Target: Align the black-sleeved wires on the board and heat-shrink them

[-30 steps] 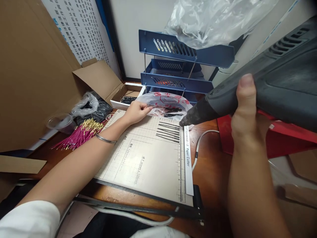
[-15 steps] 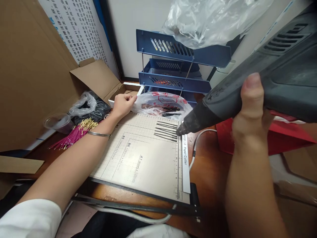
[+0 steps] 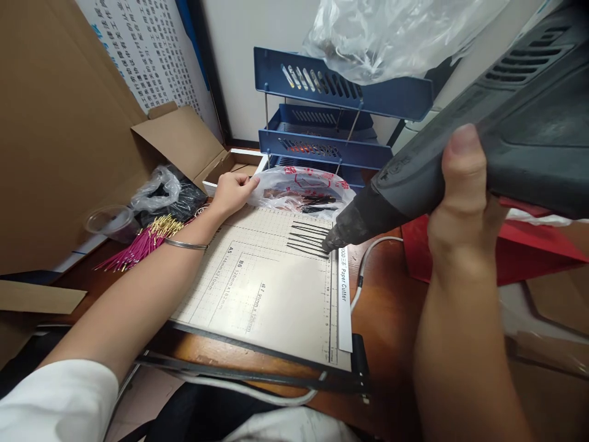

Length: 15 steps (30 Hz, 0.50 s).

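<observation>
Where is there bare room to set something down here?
The cutter board's near half, bordered by black strips and its white edge, is bare. So is brown table between that edge, the white cable and the right forearm. Crowded: far end, with strips, nozzle and plastic bag; left, with pink wires and left forearm.

tool [image 3: 506,116] cropped rt, clr bag [image 3: 396,37] cropped top

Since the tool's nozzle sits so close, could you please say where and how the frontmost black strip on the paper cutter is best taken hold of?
Probably pinch the strip by its left end, coming from the left: it is thin, and its right end is beside the nozzle.
</observation>
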Tool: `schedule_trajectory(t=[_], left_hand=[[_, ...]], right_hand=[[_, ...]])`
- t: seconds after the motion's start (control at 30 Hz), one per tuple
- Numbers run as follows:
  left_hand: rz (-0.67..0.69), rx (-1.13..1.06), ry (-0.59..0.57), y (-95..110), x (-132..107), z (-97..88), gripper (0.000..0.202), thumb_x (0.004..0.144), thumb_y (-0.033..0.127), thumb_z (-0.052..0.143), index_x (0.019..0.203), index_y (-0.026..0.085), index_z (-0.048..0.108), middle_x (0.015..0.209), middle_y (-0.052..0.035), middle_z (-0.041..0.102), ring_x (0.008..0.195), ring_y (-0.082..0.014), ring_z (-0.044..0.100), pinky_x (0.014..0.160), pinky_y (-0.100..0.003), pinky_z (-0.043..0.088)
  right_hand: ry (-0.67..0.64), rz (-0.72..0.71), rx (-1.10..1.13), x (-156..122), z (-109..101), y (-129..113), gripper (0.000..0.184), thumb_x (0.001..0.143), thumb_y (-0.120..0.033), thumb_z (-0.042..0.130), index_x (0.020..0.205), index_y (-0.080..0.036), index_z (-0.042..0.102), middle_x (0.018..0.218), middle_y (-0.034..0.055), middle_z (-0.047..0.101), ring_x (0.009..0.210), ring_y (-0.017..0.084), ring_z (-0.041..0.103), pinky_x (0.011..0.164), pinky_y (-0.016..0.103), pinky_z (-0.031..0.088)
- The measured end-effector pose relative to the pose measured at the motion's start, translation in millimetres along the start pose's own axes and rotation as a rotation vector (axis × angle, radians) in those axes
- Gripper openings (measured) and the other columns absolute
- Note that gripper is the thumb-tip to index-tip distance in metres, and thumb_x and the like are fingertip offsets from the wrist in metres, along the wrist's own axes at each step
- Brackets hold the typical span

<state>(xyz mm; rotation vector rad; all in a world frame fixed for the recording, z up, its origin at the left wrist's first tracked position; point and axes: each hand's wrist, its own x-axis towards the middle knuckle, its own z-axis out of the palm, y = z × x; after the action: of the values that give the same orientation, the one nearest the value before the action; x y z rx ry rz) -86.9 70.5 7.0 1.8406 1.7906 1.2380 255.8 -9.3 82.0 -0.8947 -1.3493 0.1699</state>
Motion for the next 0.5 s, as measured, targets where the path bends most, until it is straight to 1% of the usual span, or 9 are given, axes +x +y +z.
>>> schedule_trajectory(t=[0.07,0.13,0.17,0.27,0.33,0.43,0.5], left_hand=[[0.003,0.000,-0.008,0.0,-0.2,0.6,0.053,0.090,0.029,0.067,0.049,0.020,0.034,0.051,0.0044,0.029,0.056,-0.0108,0.027,0.060,-0.032,0.021],[0.008,-0.001,-0.012,-0.4,-0.4,1.3,0.053,0.091,0.029,0.067,0.050,0.020,0.035,0.050,0.0042,0.030,0.057,-0.0109,0.027,0.060,-0.032,0.021],[0.010,-0.002,-0.015,-0.6,-0.5,1.6,0.053,0.091,0.029,0.067,0.050,0.020,0.035,0.050,0.0042,0.030,0.057,-0.0110,0.028,0.060,-0.032,0.021],[0.012,0.004,-0.021,-0.3,-0.7,2.0,0.054,0.091,0.028,0.068,0.050,0.020,0.034,0.050,0.0042,0.030,0.057,-0.0110,0.028,0.061,-0.032,0.022],[0.014,0.008,-0.022,0.7,-0.9,1.9,0.055,0.091,0.027,0.068,0.049,0.020,0.034,0.051,0.0045,0.029,0.057,-0.0110,0.027,0.062,-0.032,0.022],[0.018,0.018,-0.017,2.8,-1.5,1.7,0.056,0.092,0.026,0.068,0.050,0.020,0.032,0.052,0.0049,0.027,0.057,-0.0106,0.026,0.062,-0.033,0.021],[0.016,0.025,-0.017,4.0,-1.8,1.8,0.056,0.092,0.026,0.068,0.050,0.020,0.032,0.052,0.0049,0.027,0.057,-0.0105,0.026,0.062,-0.033,0.021]], right_hand=[[-0.018,-0.012,-0.003,0.1,0.3,-0.7,0.046,0.097,-0.054,0.062,0.134,-0.027,0.070,0.137,0.0007,0.065,0.159,0.030,0.045,0.137,0.059,0.022],[-0.031,0.002,-0.005,-0.1,0.5,-0.9,0.047,0.097,-0.056,0.062,0.134,-0.028,0.070,0.137,0.0006,0.065,0.158,0.031,0.047,0.135,0.062,0.024],[-0.023,-0.003,-0.001,-0.3,0.5,-0.9,0.047,0.097,-0.056,0.063,0.135,-0.028,0.070,0.139,0.0006,0.065,0.157,0.030,0.048,0.136,0.060,0.025],[0.019,-0.033,-0.017,-1.7,0.6,-1.4,0.052,0.096,-0.055,0.069,0.140,-0.026,0.067,0.149,0.0011,0.064,0.159,0.027,0.047,0.139,0.049,0.024],[0.010,-0.050,-0.023,-2.4,0.6,-2.6,0.059,0.095,-0.056,0.072,0.143,-0.023,0.066,0.154,0.0025,0.062,0.159,0.026,0.047,0.140,0.044,0.025],[0.005,-0.022,0.006,-2.7,1.1,-6.2,0.065,0.095,-0.059,0.070,0.147,-0.020,0.064,0.156,0.0044,0.062,0.160,0.026,0.046,0.140,0.045,0.026],[0.008,0.031,0.009,-2.7,1.8,-9.4,0.066,0.094,-0.060,0.070,0.146,-0.020,0.064,0.156,0.0045,0.062,0.161,0.028,0.045,0.139,0.048,0.027]])
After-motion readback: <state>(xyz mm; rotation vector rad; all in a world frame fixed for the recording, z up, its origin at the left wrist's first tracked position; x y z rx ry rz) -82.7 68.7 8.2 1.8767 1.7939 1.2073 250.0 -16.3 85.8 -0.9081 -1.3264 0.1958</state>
